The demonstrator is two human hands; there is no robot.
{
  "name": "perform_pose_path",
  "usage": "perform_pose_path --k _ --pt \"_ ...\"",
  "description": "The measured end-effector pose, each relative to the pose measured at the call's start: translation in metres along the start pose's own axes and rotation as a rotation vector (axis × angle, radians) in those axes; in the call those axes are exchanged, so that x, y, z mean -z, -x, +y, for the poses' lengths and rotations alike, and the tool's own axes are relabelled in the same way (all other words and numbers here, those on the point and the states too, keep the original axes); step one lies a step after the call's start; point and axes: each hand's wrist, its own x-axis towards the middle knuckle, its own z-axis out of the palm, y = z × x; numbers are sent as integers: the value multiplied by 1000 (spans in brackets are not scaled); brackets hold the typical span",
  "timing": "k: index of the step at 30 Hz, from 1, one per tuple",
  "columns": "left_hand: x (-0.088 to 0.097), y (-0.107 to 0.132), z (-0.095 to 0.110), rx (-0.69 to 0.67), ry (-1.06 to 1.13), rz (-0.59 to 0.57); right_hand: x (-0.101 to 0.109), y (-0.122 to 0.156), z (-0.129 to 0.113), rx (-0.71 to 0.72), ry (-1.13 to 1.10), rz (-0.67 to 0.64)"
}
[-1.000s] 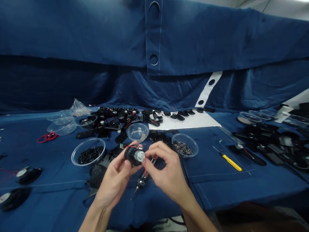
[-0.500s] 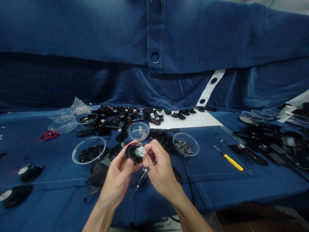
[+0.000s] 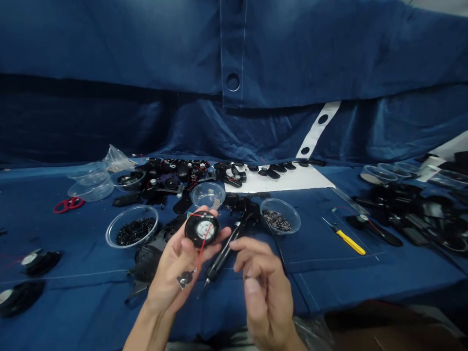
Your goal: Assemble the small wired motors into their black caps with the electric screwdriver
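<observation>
Drawn back, the right hand (image 3: 265, 287) is hovering half-curled; the left hand (image 3: 174, 268) is gripping the round black part (image 3: 202, 229).

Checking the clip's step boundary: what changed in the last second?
Right hand let go of the red wire and drew back toward the wearer and rightward. Round part turned so its white centre faces the camera; the wire's small end piece now shows over the left palm. Left hand keeps its grip on the round part. Yellow screwdriver and scissors unmoved.
</observation>
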Motion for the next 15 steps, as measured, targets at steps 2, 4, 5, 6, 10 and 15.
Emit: perform_pose_path --k 2,4,5,6,10,15 --pt "-1 -1 0 -3 -7 7 -3 7 -5 147 147 -48" --pt "-4 -1 1 -8 -35 22 -7 10 -8 283 276 -50" --pt "-5 -1 2 -12 -50 19 -9 10 -9 324 330 -42" --pt "-7 0 3 -19 -64 6 -11 11 -10 335 378 -34" --pt "-13 0 8 -44 -106 -10 -13 7 -15 330 483 5" --pt "-13 1 11 -120 -238 54 -8 -2 -16 392 442 9"
